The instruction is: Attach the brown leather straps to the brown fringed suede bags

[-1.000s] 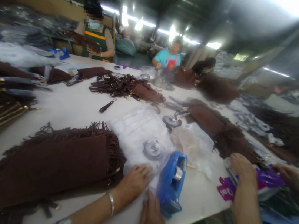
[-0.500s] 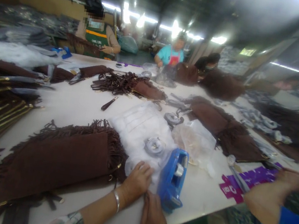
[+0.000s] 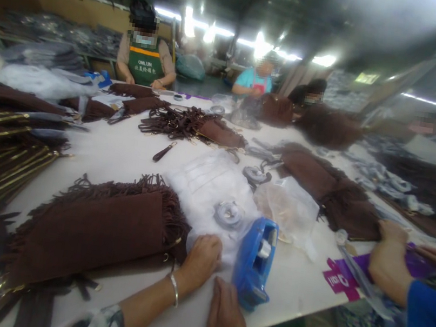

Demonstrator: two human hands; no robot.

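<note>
My left hand [image 3: 202,262], with a silver bangle at the wrist, rests with fingers curled at the near edge of a white, plastic-looking bundle [image 3: 210,176]. Whatever its fingers may hold is hidden. Just below and to the right, my right hand [image 3: 225,317] lies on the table, fingers pressed together; I cannot make out anything in them. A blue tape dispenser [image 3: 254,264] stands right beside my hands. On the white bundle lies a coiled grey roll [image 3: 229,214]. To the left of my left hand is a dark brown fringed bag [image 3: 92,237] with gold-coloured fittings.
Brown pieces with gold zips [image 3: 2,153] are piled at left. Dark straps [image 3: 172,124] and a clear plastic bag [image 3: 288,204] lie farther back. At right, a co-worker's arm [image 3: 393,266] reaches over a purple printed piece [image 3: 342,280]. A person in a green apron [image 3: 146,65] stands across the table.
My hands have moved slightly apart, the left fingers curling a bit more. The co-worker's arm at right has shifted up and back. The person in the green apron has lowered a brown piece to the table.
</note>
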